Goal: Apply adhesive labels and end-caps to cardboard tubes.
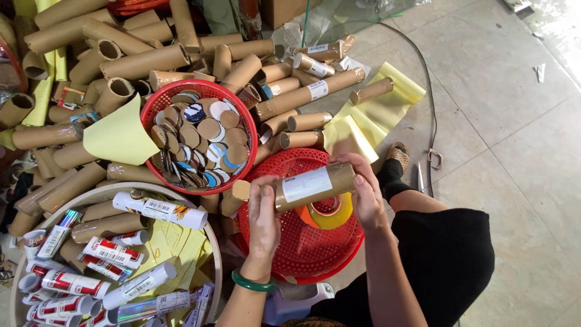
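I hold a brown cardboard tube (305,186) with a white label crosswise in front of me, over an upturned red plastic basket (302,242). My left hand (264,219), with a green bangle at the wrist, grips the tube's left end. My right hand (365,191) clasps its right end. A roll of yellow tape (330,215) lies on the red basket just under the tube.
A red basket (200,134) full of round cardboard discs sits beyond the tube. A big heap of bare cardboard tubes (145,60) fills the upper left. A round tub (121,266) at lower left holds wrapped tubes. Yellow paper sheets (375,112) and scissors (422,178) lie on the tiled floor.
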